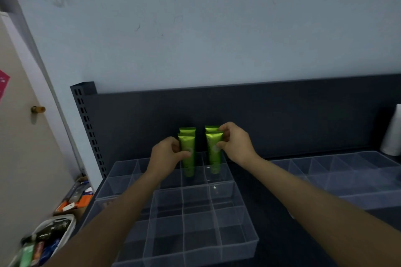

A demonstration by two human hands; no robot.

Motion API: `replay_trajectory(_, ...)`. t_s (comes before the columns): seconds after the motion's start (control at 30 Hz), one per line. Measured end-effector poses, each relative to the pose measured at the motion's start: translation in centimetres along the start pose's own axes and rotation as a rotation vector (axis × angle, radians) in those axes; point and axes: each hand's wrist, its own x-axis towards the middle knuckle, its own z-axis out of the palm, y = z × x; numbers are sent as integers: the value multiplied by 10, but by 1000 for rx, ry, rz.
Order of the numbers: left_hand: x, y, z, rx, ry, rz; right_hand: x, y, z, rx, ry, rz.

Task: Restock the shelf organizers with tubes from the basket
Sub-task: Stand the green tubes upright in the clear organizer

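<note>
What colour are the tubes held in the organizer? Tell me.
Bright green tubes, seen in the head view, each hand gripping one.

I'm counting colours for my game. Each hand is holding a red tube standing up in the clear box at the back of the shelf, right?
Almost. The tubes are green, not red. The head view shows the left hand on one green tube and the right hand on another green tube, both standing upright in the clear organizer at the back of the shelf.
</note>
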Motion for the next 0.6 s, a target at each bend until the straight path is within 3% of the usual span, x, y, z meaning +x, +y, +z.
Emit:
replay_trajectory(0.17, -16, 18, -10, 92, 173, 50, -14, -7, -12, 111, 44, 10)
replay_trajectory(0.3, -35, 46, -7, 117, 261, 206, -34, -12, -34, 202, 101, 12)
replay_trajectory(0.43, -58, 85, 20, 176, 222, 379, -70, -5, -72, 231, 169, -4)
replay_trajectory(0.6, -101, 144, 79, 263, 55, 674, -135, 33, -139, 64, 279, 14)
